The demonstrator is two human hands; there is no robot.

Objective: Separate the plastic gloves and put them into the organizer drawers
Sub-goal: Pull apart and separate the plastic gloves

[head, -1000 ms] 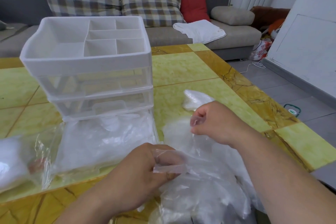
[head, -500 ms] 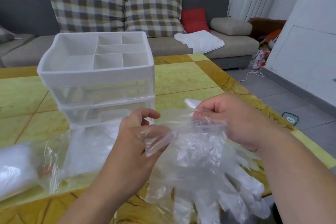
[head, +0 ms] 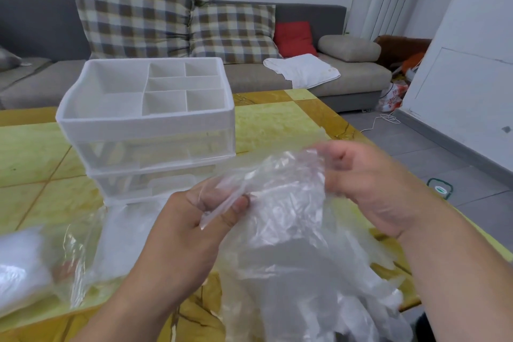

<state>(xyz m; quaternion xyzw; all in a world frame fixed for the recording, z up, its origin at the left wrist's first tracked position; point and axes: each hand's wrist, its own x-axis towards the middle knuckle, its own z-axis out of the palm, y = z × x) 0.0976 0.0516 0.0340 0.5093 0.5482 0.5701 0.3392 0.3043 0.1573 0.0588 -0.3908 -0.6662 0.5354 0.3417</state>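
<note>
In the middle of my view the left hand [head: 191,219] pinches one cuff of the clear plastic gloves [head: 291,216]. At centre right the right hand [head: 372,189] grips the bunch's top edge (its fingers are blurred). The gloves hang toward the lower right. At upper left, the white organizer [head: 144,122] stands on the yellow table [head: 277,125].

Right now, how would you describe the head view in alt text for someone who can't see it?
A left hand and a right hand pinch a bunch of clear plastic gloves above a yellow-green table. Behind them stands a white organizer with a divided top tray and clear drawers. A grey sofa lies beyond.
</note>
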